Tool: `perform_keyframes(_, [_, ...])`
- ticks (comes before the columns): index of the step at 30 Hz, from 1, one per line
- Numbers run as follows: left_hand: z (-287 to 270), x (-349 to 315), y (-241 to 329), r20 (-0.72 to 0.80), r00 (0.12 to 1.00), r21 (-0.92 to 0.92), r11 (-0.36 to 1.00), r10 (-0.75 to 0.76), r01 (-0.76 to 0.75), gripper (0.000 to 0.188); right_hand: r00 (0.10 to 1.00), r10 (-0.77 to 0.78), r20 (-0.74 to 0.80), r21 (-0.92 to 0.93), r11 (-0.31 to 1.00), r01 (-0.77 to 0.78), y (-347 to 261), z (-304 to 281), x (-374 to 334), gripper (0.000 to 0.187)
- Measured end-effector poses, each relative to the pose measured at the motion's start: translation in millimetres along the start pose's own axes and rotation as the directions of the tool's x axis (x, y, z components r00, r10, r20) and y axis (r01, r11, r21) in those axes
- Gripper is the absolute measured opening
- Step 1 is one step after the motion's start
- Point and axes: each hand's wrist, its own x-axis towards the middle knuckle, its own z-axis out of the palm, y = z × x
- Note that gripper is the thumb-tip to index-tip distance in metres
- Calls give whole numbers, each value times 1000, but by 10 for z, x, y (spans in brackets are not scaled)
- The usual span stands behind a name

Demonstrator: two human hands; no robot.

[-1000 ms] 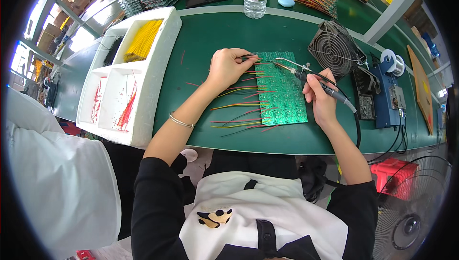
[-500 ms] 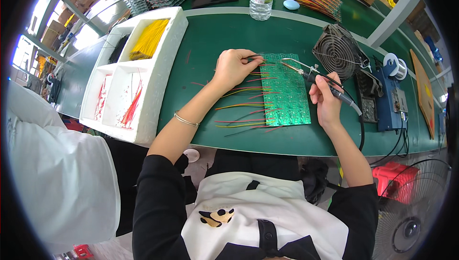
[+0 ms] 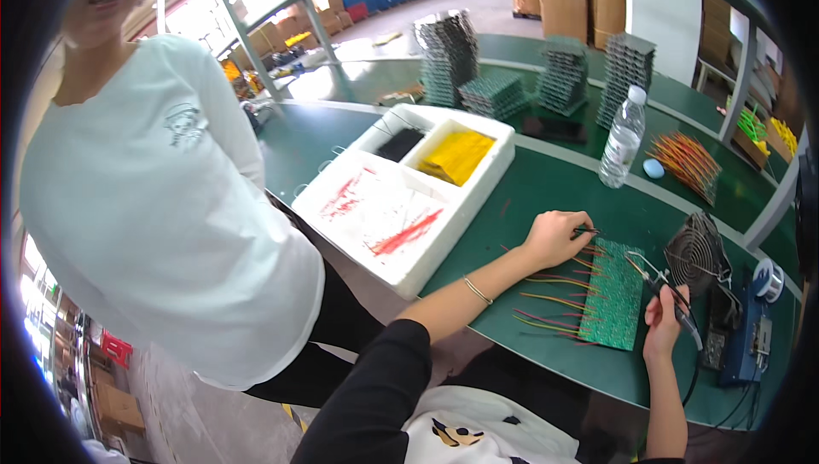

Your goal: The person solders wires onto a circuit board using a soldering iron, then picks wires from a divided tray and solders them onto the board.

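My left hand (image 3: pixel 554 238) is closed in a pinch on thin black tweezers (image 3: pixel 585 230), partly hidden by the fingers, at the upper left corner of a green circuit board panel (image 3: pixel 621 310). Red, yellow and dark wires (image 3: pixel 550 296) stick out in rows from the panel's left side. My right hand (image 3: pixel 664 319) is wrapped round a soldering iron (image 3: pixel 674 300) with a black handle and a cable. A thin bent metal tube runs from its front clamp to near the tip (image 3: pixel 633 263), which is over the panel's upper right part.
A white foam tray (image 3: pixel 465 208) holds yellow, black and red wires. Beyond the panel stand a water bottle (image 3: pixel 623 140), a wired panel (image 3: pixel 687 165) and stacked boards (image 3: pixel 448 59). A fan (image 3: pixel 695 251) and blue soldering station (image 3: pixel 746 340) are right. A person (image 3: pixel 171 208) stands left.
The view has swung left and up, so the bench appears lower and farther right, and the person on the left shows more. Both hands keep their holds beside the panel.
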Motion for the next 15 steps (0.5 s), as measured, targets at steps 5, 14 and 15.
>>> perform_keyframes(5, [-243, 116, 38, -96, 995, -72, 997, -35, 28, 23, 998, -39, -51, -28, 999, 38, -122, 35, 54, 19])
perform_keyframes(14, [-154, 104, -16, -98, 992, -354, 934, -83, 43, 14, 994, -100, -49, -28, 995, 99, -146, 15, 35, 21])
perform_keyframes(15, [-130, 68, 10, -49, 995, -349, 935, -83, 61, 13, 995, -88, -37, -36, 996, 87, -145, 15, 7, 21])
